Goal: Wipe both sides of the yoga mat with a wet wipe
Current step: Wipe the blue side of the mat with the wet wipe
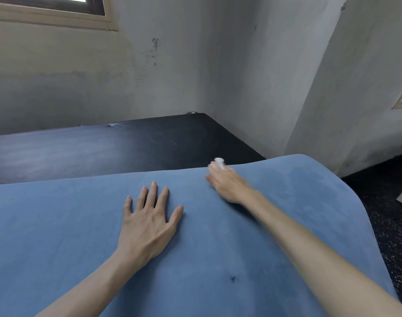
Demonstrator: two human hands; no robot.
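Yoga mat (81,225) lies under both hands — left hand (149,223) flat.

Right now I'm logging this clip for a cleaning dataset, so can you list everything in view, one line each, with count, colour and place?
yoga mat: one, blue, spread across the near half of the view, its right edge curving down off the table
wet wipe: one, white, bunched at the mat's far edge under the right hand's fingers
table: one, black, beyond the mat, set into the corner of the room
walls: grey, scuffed, behind and right of the table
window: one, pale frame, top left
floor: dark, speckled, far right
left hand: flat on the mat, fingers spread
right hand: at the mat's far edge, on the wipe
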